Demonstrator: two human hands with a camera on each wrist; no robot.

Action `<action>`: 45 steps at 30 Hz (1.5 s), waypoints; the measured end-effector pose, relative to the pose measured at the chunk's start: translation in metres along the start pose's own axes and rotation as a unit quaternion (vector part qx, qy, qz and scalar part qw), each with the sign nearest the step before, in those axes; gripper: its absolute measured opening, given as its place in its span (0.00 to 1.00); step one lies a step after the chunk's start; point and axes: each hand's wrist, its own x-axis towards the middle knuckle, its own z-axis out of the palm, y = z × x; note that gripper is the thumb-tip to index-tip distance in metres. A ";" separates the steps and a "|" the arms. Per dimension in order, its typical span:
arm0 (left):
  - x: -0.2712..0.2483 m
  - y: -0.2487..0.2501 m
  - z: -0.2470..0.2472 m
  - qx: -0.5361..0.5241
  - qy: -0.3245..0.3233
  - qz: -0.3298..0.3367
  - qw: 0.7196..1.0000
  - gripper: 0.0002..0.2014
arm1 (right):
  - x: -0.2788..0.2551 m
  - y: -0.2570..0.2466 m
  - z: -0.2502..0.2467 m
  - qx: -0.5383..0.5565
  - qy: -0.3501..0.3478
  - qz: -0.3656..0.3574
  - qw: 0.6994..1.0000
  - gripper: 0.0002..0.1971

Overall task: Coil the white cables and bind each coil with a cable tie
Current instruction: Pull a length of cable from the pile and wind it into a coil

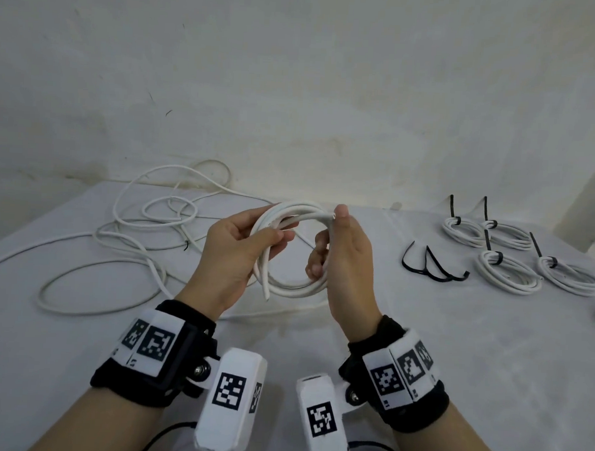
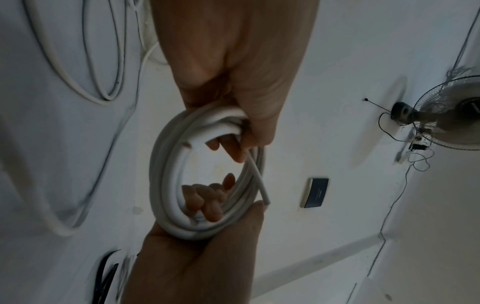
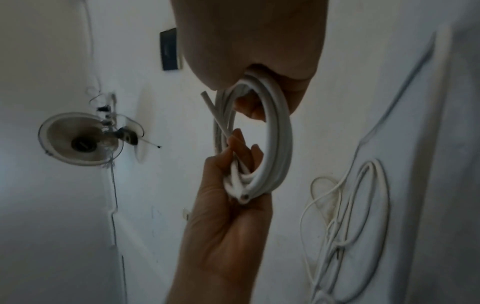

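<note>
Here the coil (image 1: 290, 250) hangs upright between both hands above the table (image 1: 420, 350). The left hand (image 1: 235, 253) curls round its left side, and a free cable end (image 1: 264, 285) drops just below that grasp. The right hand (image 1: 344, 261) clasps the right side, thumb on top. Beyond the right grip and to its right lie the loose cable ties (image 1: 432, 265), nearer that hand, so it would likely fetch one. Farther right sit four bound coils (image 1: 507, 272); left of the left grip sprawl uncoiled cables (image 1: 125, 238).

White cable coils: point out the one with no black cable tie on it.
The white cable coil held up between the left hand and right hand. The four coils on the table each wear a black tie.
</note>
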 end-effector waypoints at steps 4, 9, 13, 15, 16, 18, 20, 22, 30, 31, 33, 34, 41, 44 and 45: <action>-0.002 0.000 0.003 0.016 -0.012 0.004 1.000 0.14 | 0.005 -0.004 -0.010 -0.024 -0.054 -0.085 0.995 0.22; -0.004 0.000 0.004 0.037 -0.023 0.013 0.999 0.13 | 0.004 -0.005 -0.013 -0.076 -0.066 -0.118 0.988 0.12; -0.006 0.000 0.003 0.131 -0.061 0.049 0.988 0.19 | 0.006 -0.004 -0.014 -0.083 -0.015 -0.119 0.989 0.06; -0.006 -0.001 0.003 0.188 -0.071 0.076 0.977 0.22 | 0.007 -0.003 -0.015 -0.083 0.000 -0.118 0.990 0.06; -0.007 -0.001 0.004 0.208 -0.067 0.090 0.972 0.22 | 0.008 -0.003 -0.014 -0.085 0.003 -0.116 0.990 0.06; -0.008 -0.002 0.004 0.228 -0.051 0.114 0.966 0.23 | 0.009 -0.002 -0.014 -0.084 0.005 -0.110 0.990 0.07; -0.009 -0.004 0.005 0.234 -0.042 0.129 0.963 0.22 | 0.009 -0.003 -0.014 -0.074 -0.005 -0.102 0.992 0.07; -0.009 -0.005 0.005 0.241 -0.039 0.137 0.960 0.19 | 0.009 -0.004 -0.015 -0.067 -0.028 -0.099 0.992 0.07; -0.006 -0.005 0.002 0.267 -0.037 0.145 0.952 0.16 | 0.007 0.001 -0.013 -0.047 -0.055 -0.076 0.994 0.05; -0.006 -0.005 0.003 0.268 -0.036 0.145 0.952 0.16 | 0.008 0.000 -0.013 -0.026 -0.058 -0.066 0.996 0.08; -0.007 -0.004 0.003 0.269 -0.032 0.151 0.951 0.15 | 0.009 -0.002 -0.014 0.015 -0.072 -0.044 0.996 0.14; -0.007 -0.004 0.003 0.269 -0.029 0.156 0.950 0.15 | 0.009 -0.002 -0.015 0.031 -0.081 -0.034 0.996 0.15; -0.006 -0.003 0.002 0.248 -0.003 0.158 0.956 0.15 | 0.010 -0.008 -0.020 0.027 -0.145 -0.027 0.989 0.14; -0.004 -0.001 0.001 0.221 -0.002 0.144 0.965 0.15 | 0.008 -0.010 -0.017 -0.062 -0.129 -0.080 0.987 0.15; -0.003 -0.001 0.001 0.211 -0.006 0.139 0.968 0.14 | 0.007 -0.010 -0.016 -0.093 -0.119 -0.097 0.984 0.15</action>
